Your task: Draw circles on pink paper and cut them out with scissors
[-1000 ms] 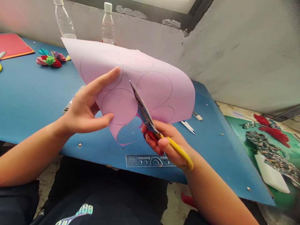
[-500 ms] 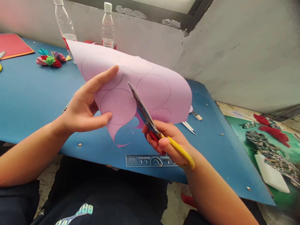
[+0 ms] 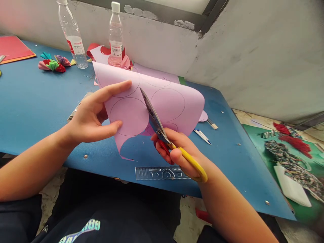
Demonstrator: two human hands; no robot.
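Observation:
My left hand pinches a pink paper sheet with drawn circles, thumb below and fingers on top, holding it above the blue table. My right hand grips yellow-and-red-handled scissors. The blades are in the sheet along the edge of a drawn circle. The sheet curves over to the right and its far edge hangs low over the table.
Two clear plastic bottles stand by the wall with paper scraps between. Folded coloured paper pieces and a red folder lie far left. A clear ruler lies at the near edge, pens to the right.
The pink sheet has dropped and folded over toward me, uncovering the bottles and scraps behind it. The scissors stay in the cut, both hands nearly in place.

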